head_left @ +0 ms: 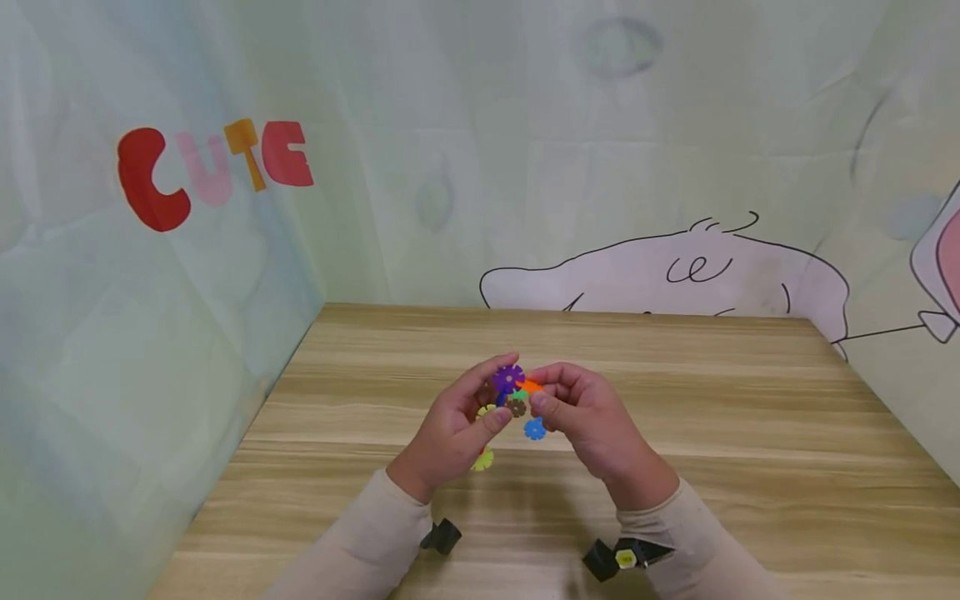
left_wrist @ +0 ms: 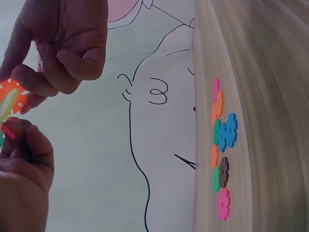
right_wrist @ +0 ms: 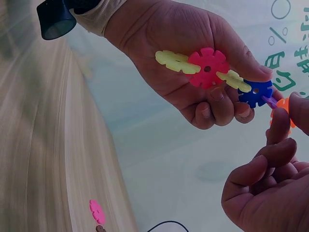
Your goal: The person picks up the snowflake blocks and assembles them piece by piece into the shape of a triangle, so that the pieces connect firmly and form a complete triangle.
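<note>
Head view: disc cluster [head_left: 512, 393] betw. both hands

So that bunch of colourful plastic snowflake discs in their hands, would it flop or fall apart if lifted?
The cluster of slotted plastic snowflake discs probably stays fairly stiff: its pieces jut out unsupported from the left hand. It is likely light, since fingertips alone carry it. The slot joints might slip apart if the right hand tugs.
</note>
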`<state>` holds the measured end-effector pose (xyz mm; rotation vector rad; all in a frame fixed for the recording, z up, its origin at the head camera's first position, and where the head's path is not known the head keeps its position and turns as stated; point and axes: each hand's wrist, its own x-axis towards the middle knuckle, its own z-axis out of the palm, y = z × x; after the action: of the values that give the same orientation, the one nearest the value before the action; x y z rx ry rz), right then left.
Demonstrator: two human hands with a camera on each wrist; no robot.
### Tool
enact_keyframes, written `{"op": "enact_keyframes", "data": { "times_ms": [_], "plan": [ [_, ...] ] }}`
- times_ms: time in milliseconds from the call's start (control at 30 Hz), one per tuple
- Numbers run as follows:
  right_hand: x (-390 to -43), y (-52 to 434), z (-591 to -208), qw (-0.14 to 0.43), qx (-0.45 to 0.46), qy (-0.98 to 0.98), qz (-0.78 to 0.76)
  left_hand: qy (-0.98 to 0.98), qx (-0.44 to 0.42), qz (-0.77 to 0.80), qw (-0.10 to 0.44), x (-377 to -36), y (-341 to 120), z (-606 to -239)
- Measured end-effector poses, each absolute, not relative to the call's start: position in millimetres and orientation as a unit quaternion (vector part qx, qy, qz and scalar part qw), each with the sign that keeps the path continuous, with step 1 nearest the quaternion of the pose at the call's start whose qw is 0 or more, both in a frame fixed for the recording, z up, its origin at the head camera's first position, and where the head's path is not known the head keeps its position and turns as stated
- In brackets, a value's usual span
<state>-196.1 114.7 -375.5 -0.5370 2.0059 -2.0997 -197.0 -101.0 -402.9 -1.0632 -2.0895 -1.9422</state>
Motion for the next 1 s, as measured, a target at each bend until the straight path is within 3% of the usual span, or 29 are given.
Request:
{"op": "enact_keyframes", "data": {
  "times_ms": [233, 500, 1000],
  "plan": [
    [-205.4, 123.5, -376.2, 0.097, -0.177, 0.721, -0.663, -0.692, -0.329, -0.641, 0.046, -197.3, -101.4, -402.6],
    [-240.0, 151.5, -394.7, 0.027, -0.075, 0.813, -0.577, -0.680, -0.322, -0.651, 0.099, -198.8, -100.1, -403.5],
    [-266.6, 186.8, -437.0, 0.126, -0.023, 0.931, -0.342, -0.667, -0.322, -0.660, 0.128, -200.1, -100.8, -405.1]
  ]
}}
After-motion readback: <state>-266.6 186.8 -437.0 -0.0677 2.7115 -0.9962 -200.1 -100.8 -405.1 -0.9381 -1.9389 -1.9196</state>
